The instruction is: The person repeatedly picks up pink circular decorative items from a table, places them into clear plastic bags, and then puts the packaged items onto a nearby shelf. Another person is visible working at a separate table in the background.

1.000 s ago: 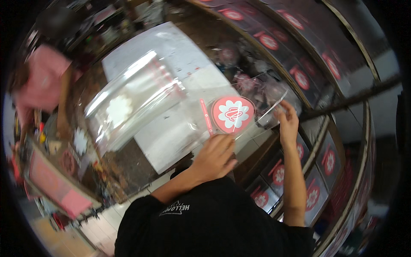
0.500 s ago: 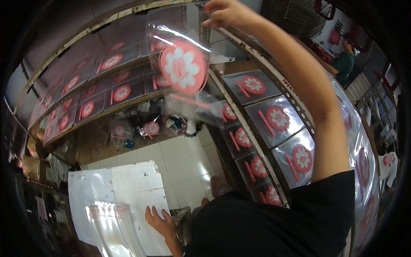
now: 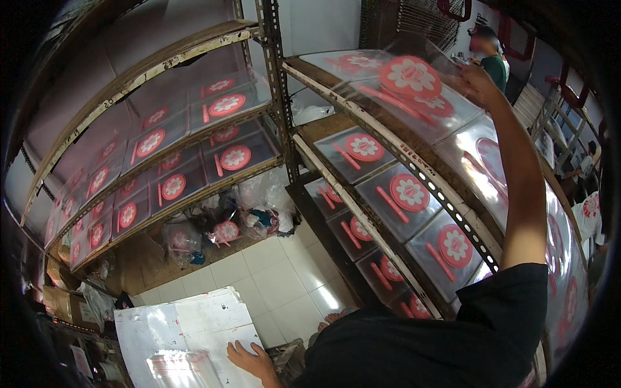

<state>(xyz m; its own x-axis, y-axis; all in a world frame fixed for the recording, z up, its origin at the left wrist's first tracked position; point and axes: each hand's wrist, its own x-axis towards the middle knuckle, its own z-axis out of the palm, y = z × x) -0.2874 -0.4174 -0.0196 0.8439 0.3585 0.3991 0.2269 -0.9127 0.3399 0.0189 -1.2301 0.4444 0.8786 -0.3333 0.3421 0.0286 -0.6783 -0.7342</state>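
Two slotted-angle metal racks (image 3: 279, 97) fill the view — one running from 9 to 12 o'clock, the other from 12 to 4 o'clock — and their sloped shelves are tiled with glossy clear sheets, each printed with a red flower disc and a short red bar. Since a second ago the view has swung from the counter up to the racks: the clear printed sheet (image 3: 414, 87) that was held over the paper stack has been carried up and is now laid at 1 o'clock on the top shelf of the right-hand rack, over the sheets already there. This is read as a placing step near its end.

The right hand (image 3: 477, 83) is raised at 1 o'clock, its grip apparently clamped on the sheet's edge, though the fingers are blurred. The left hand (image 3: 251, 359) rests flat at 7 o'clock with fingers spread apart on the stack of white paper and clear film (image 3: 184, 336), nothing being held.

The film looks thin, slick and floppy, with strong glare. White square floor tiles (image 3: 284, 284) lie at 6 o'clock, and crumpled plastic bags (image 3: 255, 216) sit under the left-hand rack.
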